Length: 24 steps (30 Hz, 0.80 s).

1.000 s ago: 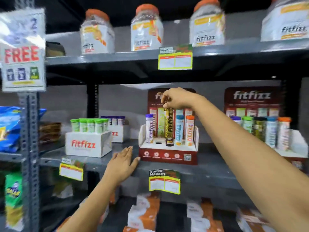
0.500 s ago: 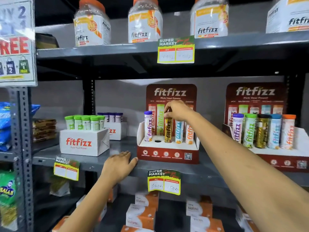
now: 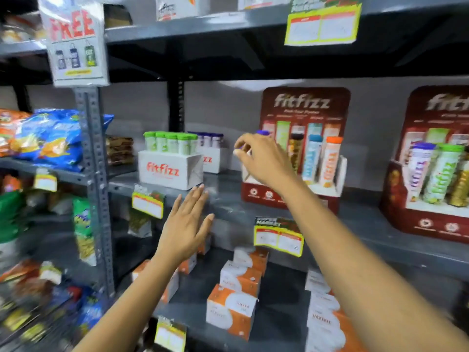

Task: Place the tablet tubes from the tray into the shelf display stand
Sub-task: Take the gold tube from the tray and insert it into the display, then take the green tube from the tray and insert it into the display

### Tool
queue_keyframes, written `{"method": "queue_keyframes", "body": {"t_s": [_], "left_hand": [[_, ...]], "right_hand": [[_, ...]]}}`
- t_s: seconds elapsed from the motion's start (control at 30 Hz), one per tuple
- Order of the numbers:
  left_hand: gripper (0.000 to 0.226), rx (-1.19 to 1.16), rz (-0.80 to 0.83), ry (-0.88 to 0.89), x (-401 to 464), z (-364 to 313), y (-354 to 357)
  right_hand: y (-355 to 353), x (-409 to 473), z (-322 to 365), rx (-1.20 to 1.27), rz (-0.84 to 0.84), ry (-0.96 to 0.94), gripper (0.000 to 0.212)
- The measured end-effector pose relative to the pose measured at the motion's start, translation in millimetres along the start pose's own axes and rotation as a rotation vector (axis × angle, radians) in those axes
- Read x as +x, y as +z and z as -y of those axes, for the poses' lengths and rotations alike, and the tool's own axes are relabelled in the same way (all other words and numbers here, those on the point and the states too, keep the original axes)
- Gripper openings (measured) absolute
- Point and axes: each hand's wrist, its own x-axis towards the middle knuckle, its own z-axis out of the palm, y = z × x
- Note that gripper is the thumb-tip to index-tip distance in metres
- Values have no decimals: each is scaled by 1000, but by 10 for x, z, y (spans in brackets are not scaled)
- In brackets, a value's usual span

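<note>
Behind the right hand point(image 3: 264, 158) the display stand point(image 3: 291, 196) is half covered: its purple-capped tube point(image 3: 262, 132) shows only a cap above the knuckles, and any hole in the white deck is hidden. The fingers are loosely curled with nothing between them. Motion blur smears the labels. Just beyond that hand stand the gold tube point(image 3: 295, 151), a blue-capped tube point(image 3: 312, 158) and an orange-capped tube point(image 3: 330, 161), upright in the stand.

Half a second ago the right hand pinched the gold tube's cap; now it is off it, shifted left toward the tray point(image 3: 170, 171) of green-capped tubes point(image 3: 170, 143). The left hand point(image 3: 185, 224), spread flat, has lifted off the grey metal shelf point(image 3: 228, 199) edge. A second stand point(image 3: 431, 199) is cut off at right.
</note>
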Motion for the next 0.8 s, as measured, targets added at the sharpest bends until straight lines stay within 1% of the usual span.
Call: {"method": "queue_keyframes", "body": {"t_s": [0.1, 0.13, 0.2, 0.33, 0.47, 0.6, 0.7, 0.8], "left_hand": [[58, 76, -16, -83, -669, 295, -139], [57, 105, -1, -132, -932, 421, -192], [57, 130, 39, -214, -1395, 574, -286], [58, 241, 118, -454, -2748, 811, -590], [59, 313, 158, -702, -3913, 783, -938], [62, 409, 193, -913, -4885, 609, -1220], [67, 426, 223, -1014, -5404, 413, -1263], [61, 438, 252, -1076, -5741, 252, -1249]], "right_hand": [[593, -421, 450, 154, 119, -75, 16], [820, -589, 607, 201, 170, -98, 15], [1206, -928, 804, 264, 271, -88, 14], [2012, -1856, 1426, 393, 564, -137, 15], [2505, -2780, 1924, 395, 848, -199, 20], [2855, -3645, 2319, 391, 1111, -195, 25], [3021, -4208, 2534, 388, 1295, -214, 27], [3173, -4714, 2735, 345, 1444, -279, 31]]}}
